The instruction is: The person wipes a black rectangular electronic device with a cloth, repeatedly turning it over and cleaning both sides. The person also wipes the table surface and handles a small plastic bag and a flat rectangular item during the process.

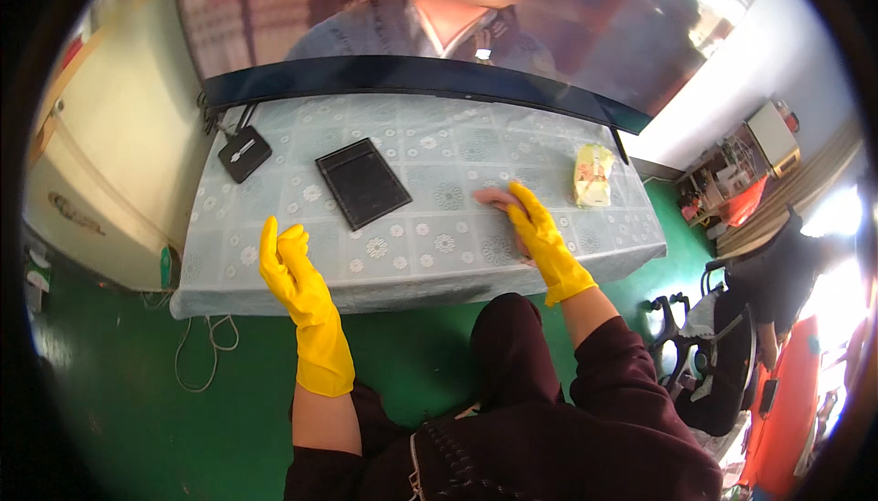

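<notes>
My left hand (305, 302), in a yellow rubber glove, is raised at the table's front left edge. One finger points up, the others are partly curled, and nothing shows in it. My right hand (545, 240), gloved alike, is on a pinkish cloth (492, 196) at the right half of the table. The cloth shows beyond the fingertips and along the palm's left side; the rest is hidden. Between the hands and farther back lies a flat black tray or case (367, 185). A yellow soft pack of tissues (593, 175) lies to the right of my right hand.
A patterned cover drapes the table (411, 281). A black set-top box (245, 153) with cables sits at the back left. A large television (425, 79) spans the back edge. A white cable loops on the floor at left. At right are a person (775, 281) and a black office chair (720, 350).
</notes>
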Tool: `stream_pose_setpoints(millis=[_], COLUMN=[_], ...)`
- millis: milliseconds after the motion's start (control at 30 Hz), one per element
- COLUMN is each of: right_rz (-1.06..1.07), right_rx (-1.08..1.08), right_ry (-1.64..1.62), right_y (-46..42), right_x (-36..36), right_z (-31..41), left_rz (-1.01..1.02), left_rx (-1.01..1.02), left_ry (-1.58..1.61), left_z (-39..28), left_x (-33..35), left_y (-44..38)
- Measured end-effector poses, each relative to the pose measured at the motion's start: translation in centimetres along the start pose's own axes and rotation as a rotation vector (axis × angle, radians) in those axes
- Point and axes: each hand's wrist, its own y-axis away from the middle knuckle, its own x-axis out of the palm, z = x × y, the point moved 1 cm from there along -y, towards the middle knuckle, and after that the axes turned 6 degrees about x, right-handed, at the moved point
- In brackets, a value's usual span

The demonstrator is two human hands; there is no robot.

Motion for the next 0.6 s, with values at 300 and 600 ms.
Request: stream_pose_setpoints(millis=[300,600], right_rz=[-0.618,-0.636], right_rx=[0.251,0.294], right_ry=[1.666,1.313], right_y=[-5.4,-5.8], right_x=[-9.2,-22.9], right_z=[4.1,-4.0], left_rz=[0.093,0.094], left_rx=[-0.024,-0.065], left_ry=[-0.022,-0.022], left_z=[0.1,0.8], left_x=[2.8,5.4], left_y=[0.8,0.9])
